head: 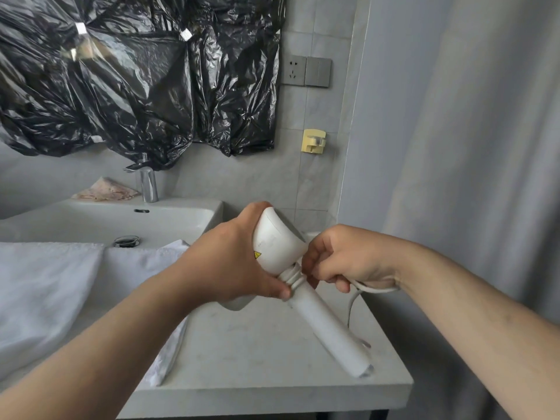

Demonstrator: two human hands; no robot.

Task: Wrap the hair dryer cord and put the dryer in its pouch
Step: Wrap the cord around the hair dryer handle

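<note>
As two bare forearms reached in from the bottom corners of the frame, both hands met over the pale desk [257, 359] at centre. The left hand [230, 262] was clamped around the body of a white hair dryer [278, 241], thumb pressed against the top of the handle [327, 325], which slanted down toward the lower right with its end just above or on the desk near the front edge; which of the two could not be told. The right hand [342, 259] was closed on the white cord [375, 288], its fingers curled tight at the neck of the dryer, where a few turns of cord [293, 275] already circled the top of the handle. A slack loop trailed from under that hand and dropped behind the handle toward the desk. A yellow warning triangle showed on the dryer's body.

At left of the frame, a white towel [45, 283] lay draped over the near rim of a white sink [121, 216], its folds hanging toward the lower left. Beyond it stood the sink's chrome drain [127, 241] and a chrome faucet [147, 183], with a crumpled pinkish cloth [106, 190] beside the faucet. On the tiled wall behind, black plastic sheeting [136, 71] filled the upper left, taped in places. To its right were a grey socket and switch plate [306, 71], and below it a yellow wall hook [313, 140]. A pale curtain [469, 147] hung down the right side of the frame.
</note>
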